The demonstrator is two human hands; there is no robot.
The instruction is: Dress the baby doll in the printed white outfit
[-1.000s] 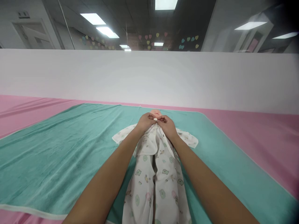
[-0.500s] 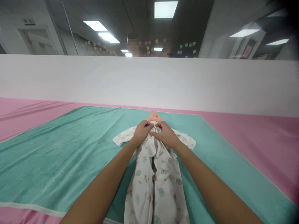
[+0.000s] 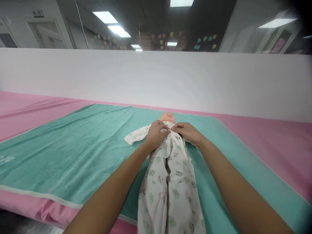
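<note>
A baby doll [image 3: 167, 117] lies on its back on a teal towel [image 3: 73, 149], dressed in a white romper [image 3: 168, 182] printed with small animals. My left hand [image 3: 157, 132] and my right hand [image 3: 186, 131] meet over the doll's chest, just below its chin. The fingers of both hands are curled and pinch the two front edges of the romper together near the collar. The doll's left sleeve [image 3: 135, 135] sticks out to the side; my right hand hides most of the other sleeve.
The towel lies on a pink sheet [image 3: 268, 143] covering a bed or table, whose near edge [image 3: 48, 213] shows at lower left. A white partition wall [image 3: 156, 81] rises behind it, with glass and ceiling lights above.
My view has shifted a little, so the doll sits further right in the frame. My hands stay at the collar; the right hand has moved from over the placket to its right side.
</note>
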